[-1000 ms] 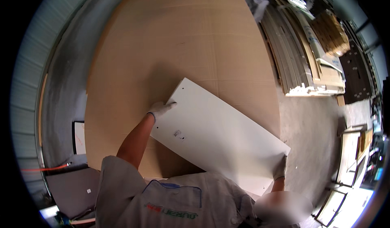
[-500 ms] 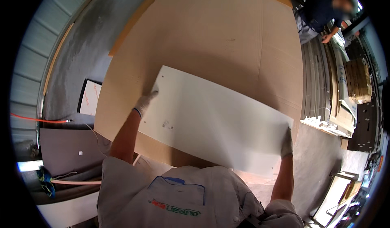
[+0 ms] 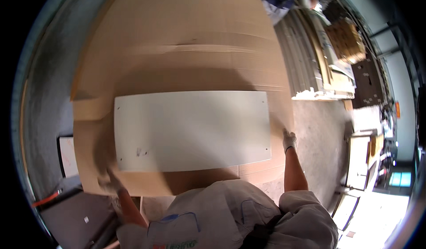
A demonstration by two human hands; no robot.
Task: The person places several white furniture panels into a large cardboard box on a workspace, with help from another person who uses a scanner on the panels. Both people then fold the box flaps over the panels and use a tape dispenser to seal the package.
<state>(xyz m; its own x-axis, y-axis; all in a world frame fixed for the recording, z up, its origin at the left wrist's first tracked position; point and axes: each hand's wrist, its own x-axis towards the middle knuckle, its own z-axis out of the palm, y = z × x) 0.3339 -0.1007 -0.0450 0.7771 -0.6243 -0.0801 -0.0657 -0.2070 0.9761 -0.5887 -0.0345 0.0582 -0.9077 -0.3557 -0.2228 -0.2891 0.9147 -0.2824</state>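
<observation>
Treat the white panel (image 3: 191,131), lying flat on the cardboard sheet (image 3: 191,67), as stiff and probably heavy; grasp by both short edges. Notice left hand (image 3: 111,183) and right hand (image 3: 289,140) near sheet's borders, with fingers released.

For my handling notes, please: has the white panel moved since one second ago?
Yes. Judged against the cardboard, the white panel has shifted leftward and turned squarer: its right end, earlier past the cardboard's right edge, now lies inside it.

White panel (image 3: 193,131) on brown cardboard (image 3: 177,31); gloved hands (image 3: 110,182) (image 3: 289,140) apart from panel.
</observation>
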